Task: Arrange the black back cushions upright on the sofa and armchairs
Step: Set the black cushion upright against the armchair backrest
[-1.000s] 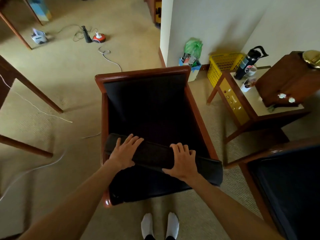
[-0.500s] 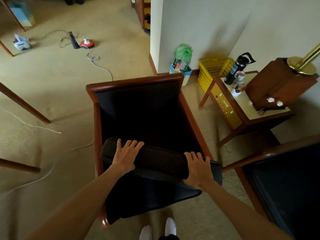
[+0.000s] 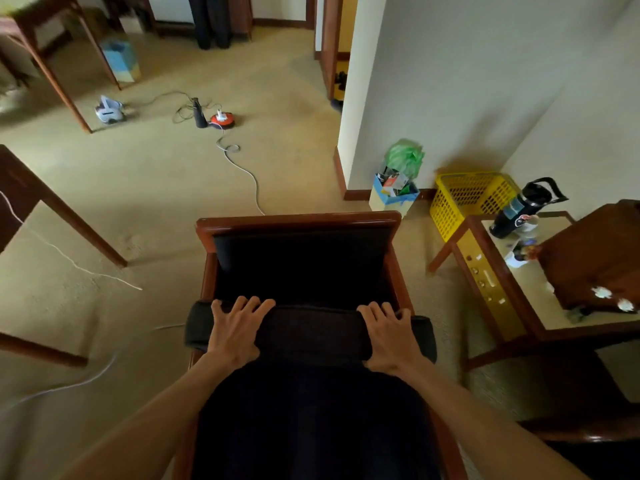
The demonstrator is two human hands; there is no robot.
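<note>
Black back cushion point(image 3: 311, 332) lies across armchair point(image 3: 298, 221) front edge, not yet upright against backrest. Left hand point(image 3: 233, 332) and right hand point(image 3: 391, 337) clasp its top edge. Standing it up remains.

Black cushion point(image 3: 311, 332), yellow basket point(image 3: 464, 199)

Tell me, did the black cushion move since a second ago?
Yes. The black cushion was skewed, its right end poking out past the armchair's wooden frame; now it lies squarer across the frame, under both hands.
</note>
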